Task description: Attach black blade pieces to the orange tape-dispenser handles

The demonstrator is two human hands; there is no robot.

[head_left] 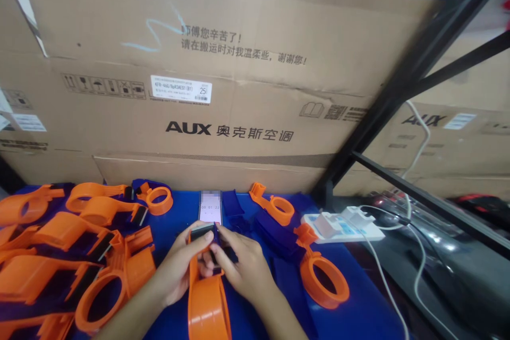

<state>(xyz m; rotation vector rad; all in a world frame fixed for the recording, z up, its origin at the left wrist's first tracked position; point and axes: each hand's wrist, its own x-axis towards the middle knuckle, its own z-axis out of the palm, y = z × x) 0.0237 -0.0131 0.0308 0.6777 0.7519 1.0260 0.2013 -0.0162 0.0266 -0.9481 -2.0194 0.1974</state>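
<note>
Dispenser point(207, 288) clamped at far end by left fingers point(202, 243), right fingers point(223, 261); drum point(209, 309) nearer wearer.

head camera: worn on the person's head, a single view facing forward and tipped down
forearms point(274, 303): reach in from the near edge at left and right, so the lens looks from above and behind them
hands: left hand point(179, 263) and right hand point(244, 260) lie near, around the middle
blue surface point(366, 297): seen slantwise from above, across the near part
cardboard panel point(239, 101): faced almost squarely on the far side, taking up most of the view
black frame point(370, 111): slants at far right
</note>
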